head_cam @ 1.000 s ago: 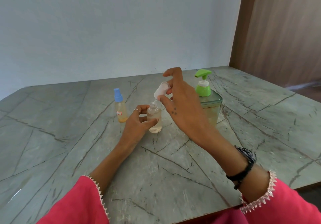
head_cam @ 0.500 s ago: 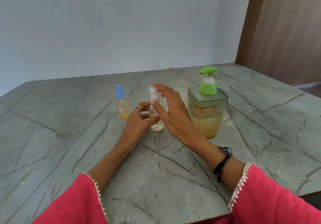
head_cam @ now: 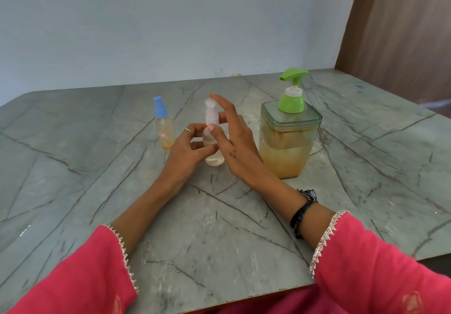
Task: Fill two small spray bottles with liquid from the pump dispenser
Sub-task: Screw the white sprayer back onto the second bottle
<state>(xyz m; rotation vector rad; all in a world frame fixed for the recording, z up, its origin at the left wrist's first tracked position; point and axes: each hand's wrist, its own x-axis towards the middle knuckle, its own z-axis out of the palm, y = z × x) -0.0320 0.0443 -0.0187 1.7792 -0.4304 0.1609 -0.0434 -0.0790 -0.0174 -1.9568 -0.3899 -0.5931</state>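
Observation:
A small clear spray bottle (head_cam: 212, 155) with pale liquid stands upright on the table, and my left hand (head_cam: 186, 152) grips its body. Its pale pink spray cap (head_cam: 210, 113) sits on the neck, pinched between the thumb and fingers of my right hand (head_cam: 235, 143). A second spray bottle (head_cam: 164, 128), with a blue cap and amber liquid in it, stands a little to the left, untouched. The square pump dispenser (head_cam: 288, 140), with a green pump head and yellowish liquid, stands just right of my right hand.
The grey marble table (head_cam: 97, 167) runs to a pale wall at the back. Its front edge lies close to my pink sleeves. A wooden panel (head_cam: 402, 33) stands at the far right.
My right hand has brought the pink cap down from above onto the neck of the clear bottle and now pinches it there. The left hand has kept hold of the bottle.

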